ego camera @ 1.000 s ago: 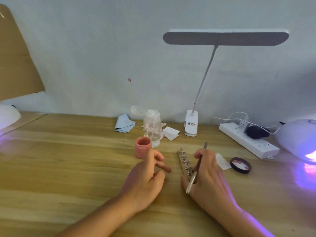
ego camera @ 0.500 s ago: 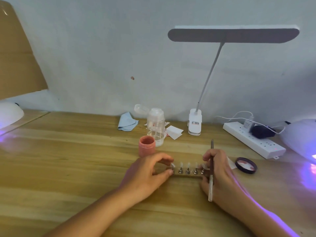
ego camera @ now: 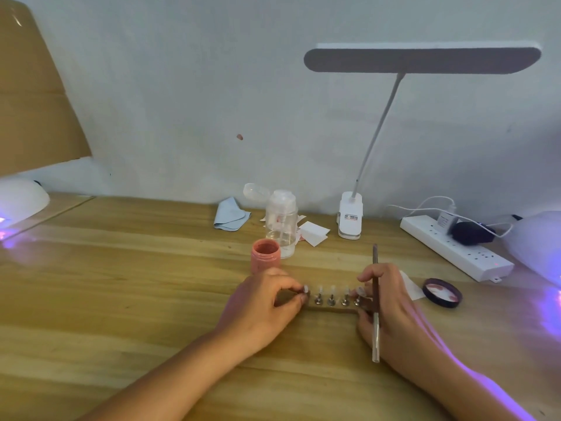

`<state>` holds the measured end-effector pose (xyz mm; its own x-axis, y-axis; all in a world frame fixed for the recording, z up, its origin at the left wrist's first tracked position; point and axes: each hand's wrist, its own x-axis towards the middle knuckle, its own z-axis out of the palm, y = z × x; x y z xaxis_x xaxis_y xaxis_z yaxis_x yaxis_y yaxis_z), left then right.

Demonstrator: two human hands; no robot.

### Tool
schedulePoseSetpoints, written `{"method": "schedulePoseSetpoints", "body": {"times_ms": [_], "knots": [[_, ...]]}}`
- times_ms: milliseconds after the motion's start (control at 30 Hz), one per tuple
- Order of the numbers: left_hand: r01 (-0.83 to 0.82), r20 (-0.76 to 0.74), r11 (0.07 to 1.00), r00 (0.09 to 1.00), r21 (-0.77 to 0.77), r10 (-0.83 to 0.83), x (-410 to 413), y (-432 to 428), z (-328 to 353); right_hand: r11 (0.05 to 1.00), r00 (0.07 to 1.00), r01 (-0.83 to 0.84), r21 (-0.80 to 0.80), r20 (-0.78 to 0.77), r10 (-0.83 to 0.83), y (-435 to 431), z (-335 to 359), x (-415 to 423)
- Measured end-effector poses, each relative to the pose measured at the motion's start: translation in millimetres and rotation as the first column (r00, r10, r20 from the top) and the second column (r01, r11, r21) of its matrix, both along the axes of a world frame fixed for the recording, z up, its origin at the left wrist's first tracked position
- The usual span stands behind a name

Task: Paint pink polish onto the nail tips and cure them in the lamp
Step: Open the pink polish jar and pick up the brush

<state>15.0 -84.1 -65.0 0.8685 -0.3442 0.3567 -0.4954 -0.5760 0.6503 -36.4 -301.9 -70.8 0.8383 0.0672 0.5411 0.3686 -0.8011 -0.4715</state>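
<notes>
Lower centre of frame: a wooden strip (ego camera: 332, 308) w/ a row of nail tips (ego camera: 333, 289) on small metal stands lay crosswise on the tabletop (ego camera: 121, 299). The left hand (ego camera: 261, 308) pinched its left end btw thumb & fingers. The right hand (ego camera: 391, 314) curled on the right end, its fingers also clamped on a brush (ego camera: 375, 299) pointing up-frame. An open pink jar (ego camera: 265, 259) stood just behind the left hand, w/ a clear bottle (ego camera: 280, 221) right behind it. The jar lid (ego camera: 442, 292) lay right of the right hand. A white curing lamp (ego camera: 537, 241) glowed purple at the right edge, w/ a power strip (ego camera: 455, 247) beside it.
</notes>
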Motion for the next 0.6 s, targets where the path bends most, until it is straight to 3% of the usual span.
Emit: {"method": "schedulePoseSetpoints", "body": {"times_ms": [133, 200, 267, 367, 433, 500, 600], "knots": [[-0.035, 0.073, 0.993, 0.997, 0.110, 0.027, -0.7, 0.8, 0.6, 0.999, 1.000, 0.026, 0.043, 0.005, -0.027, 0.2, 0.0, 2.6], [-0.083, 0.096, 0.986, 0.993, 0.146, 0.070, -1.2, 2.8, 2.0, 0.998, 0.999, 0.049, -0.029, 0.020, -0.049, -2.4, 2.4, 1.8], [-0.128, 0.087, 0.991, 0.989, 0.051, 0.123, -1.7, 6.5, 5.0, 0.996, 0.998, 0.064, -0.065, 0.018, -0.063, -3.2, 5.8, -0.7], [-0.252, 0.076, 0.940, 0.958, -0.228, 0.276, 5.8, 13.0, 11.3, 0.993, 0.996, 0.084, -0.077, 0.024, -0.083, 0.0, 7.7, -1.3], [-0.312, 0.098, 0.929, 0.937, -0.200, 0.336, 16.8, 19.5, 11.3, 0.992, 0.996, 0.088, -0.086, 0.040, -0.085, 1.3, 8.1, -0.3], [-0.297, -0.019, 0.951, 0.955, -0.088, 0.297, 25.7, 25.1, 9.9, 0.994, 0.996, 0.086, -0.073, 0.035, -0.084, 2.5, 9.1, 1.7], [-0.256, -0.161, 0.961, 0.958, -0.101, 0.238, 32.0, 27.0, 5.3, 0.992, 0.998, 0.058, -0.116, 0.043, -0.053, 8.3, 9.7, 5.6]]}}
